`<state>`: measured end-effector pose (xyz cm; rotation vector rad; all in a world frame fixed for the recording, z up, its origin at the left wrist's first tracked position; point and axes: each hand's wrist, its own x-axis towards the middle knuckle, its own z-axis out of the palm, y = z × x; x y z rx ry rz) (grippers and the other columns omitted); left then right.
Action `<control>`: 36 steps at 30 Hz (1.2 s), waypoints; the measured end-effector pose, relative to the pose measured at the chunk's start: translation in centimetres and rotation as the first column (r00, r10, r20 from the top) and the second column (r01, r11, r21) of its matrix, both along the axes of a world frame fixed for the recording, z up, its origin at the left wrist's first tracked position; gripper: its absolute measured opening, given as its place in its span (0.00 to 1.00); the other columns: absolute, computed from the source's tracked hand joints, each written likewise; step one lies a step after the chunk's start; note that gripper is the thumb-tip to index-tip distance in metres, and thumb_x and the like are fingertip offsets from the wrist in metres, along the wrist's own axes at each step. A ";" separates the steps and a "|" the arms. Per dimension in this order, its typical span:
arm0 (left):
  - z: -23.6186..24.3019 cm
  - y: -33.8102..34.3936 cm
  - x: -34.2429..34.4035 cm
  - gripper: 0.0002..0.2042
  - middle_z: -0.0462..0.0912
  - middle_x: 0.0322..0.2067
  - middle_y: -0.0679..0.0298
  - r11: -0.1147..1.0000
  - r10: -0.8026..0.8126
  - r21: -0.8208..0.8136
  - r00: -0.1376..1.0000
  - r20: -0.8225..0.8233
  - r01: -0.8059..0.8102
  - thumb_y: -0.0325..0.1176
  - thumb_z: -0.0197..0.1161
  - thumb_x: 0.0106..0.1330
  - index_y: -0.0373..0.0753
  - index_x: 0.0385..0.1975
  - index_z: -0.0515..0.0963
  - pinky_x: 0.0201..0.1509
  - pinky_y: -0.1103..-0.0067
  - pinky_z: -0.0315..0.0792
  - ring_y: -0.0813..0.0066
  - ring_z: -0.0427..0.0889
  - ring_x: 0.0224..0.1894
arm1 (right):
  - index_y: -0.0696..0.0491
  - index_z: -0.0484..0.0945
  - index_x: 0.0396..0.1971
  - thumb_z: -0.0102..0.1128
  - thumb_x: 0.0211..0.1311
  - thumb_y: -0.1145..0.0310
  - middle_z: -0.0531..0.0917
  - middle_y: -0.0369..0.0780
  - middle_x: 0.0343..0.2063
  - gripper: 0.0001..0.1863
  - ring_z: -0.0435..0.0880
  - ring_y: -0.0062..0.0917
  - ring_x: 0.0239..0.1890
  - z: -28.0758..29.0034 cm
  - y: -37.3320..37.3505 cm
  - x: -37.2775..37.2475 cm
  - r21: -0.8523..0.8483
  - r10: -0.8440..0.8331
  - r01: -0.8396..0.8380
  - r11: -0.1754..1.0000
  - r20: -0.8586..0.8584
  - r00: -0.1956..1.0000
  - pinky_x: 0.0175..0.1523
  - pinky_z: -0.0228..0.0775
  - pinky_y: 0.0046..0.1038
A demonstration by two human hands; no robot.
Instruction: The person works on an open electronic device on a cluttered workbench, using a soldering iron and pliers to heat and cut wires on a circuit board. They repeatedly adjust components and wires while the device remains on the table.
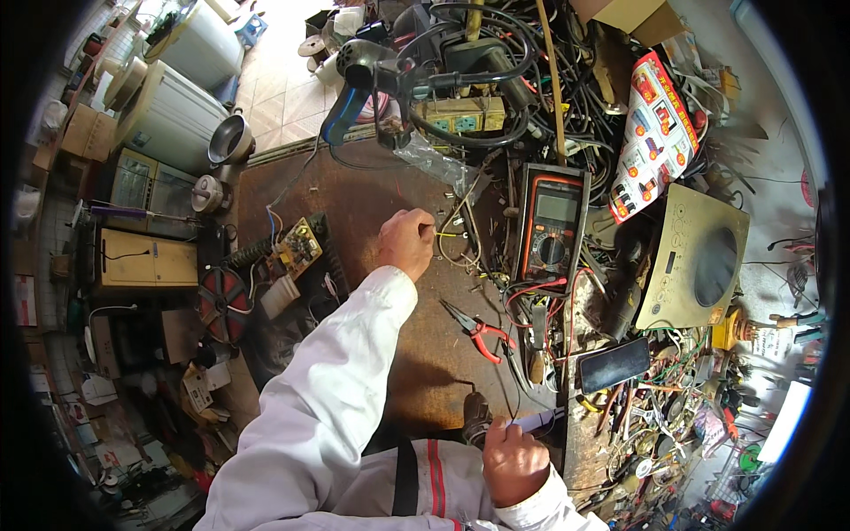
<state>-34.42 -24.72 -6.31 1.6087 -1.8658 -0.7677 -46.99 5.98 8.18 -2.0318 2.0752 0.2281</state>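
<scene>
My left hand [409, 244] is over the middle of the brown tabletop [354, 190], its fingers curled shut. Whatever they may hold is hidden. Just right of it lie thin wires [467, 232] and small scattered bits. Near the front edge my right hand [515, 462] is closed, next to a pale lilac strip [538, 419]; a thin dark lead runs up from the fingers, and what they grip cannot be made out. Beyond that hand lie needle-nose pliers [481, 334] with red handles. A dark rounded tool [476, 412] stands close to the right hand.
On the right are a multimeter [551, 232], a phone [613, 365], an induction cooker [696, 257] and heaped small parts [655, 434]. A circuit board [297, 248] and a red-and-black fan or reel [224, 304] sit left. At the back, a hot-air gun [354, 97] lies among cables.
</scene>
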 end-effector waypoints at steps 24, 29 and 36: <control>-1.3 -2.0 1.5 0.06 0.84 0.31 0.57 0.939 -0.339 -0.004 0.923 0.182 0.345 0.22 0.65 0.61 0.39 0.36 0.84 0.41 0.72 0.78 0.63 0.86 0.36 | 0.55 0.78 0.31 0.65 0.56 0.71 0.74 0.37 0.19 0.06 0.80 0.28 0.17 -0.7 0.2 0.1 -0.042 0.003 -0.001 0.999 0.025 1.000 0.20 0.74 0.31; 4.3 2.3 5.1 0.06 0.88 0.30 0.62 0.922 -0.116 0.304 0.920 -0.374 0.240 0.22 0.65 0.64 0.32 0.38 0.84 0.36 0.79 0.78 0.78 0.87 0.32 | 0.58 0.76 0.40 0.67 0.50 0.72 0.80 0.46 0.25 0.16 0.84 0.43 0.22 0.6 -0.7 -0.4 0.092 -0.105 0.085 0.992 0.234 0.967 0.26 0.76 0.41; 11.8 16.8 18.8 0.10 0.85 0.31 0.61 0.688 0.438 0.686 0.618 -0.653 0.236 0.27 0.65 0.68 0.28 0.44 0.83 0.40 0.79 0.76 0.77 0.81 0.32 | 0.61 0.79 0.51 0.76 0.52 0.73 0.88 0.45 0.34 0.26 0.88 0.29 0.31 4.5 -0.9 3.2 0.322 -0.501 0.413 0.852 0.732 0.462 0.41 0.80 0.30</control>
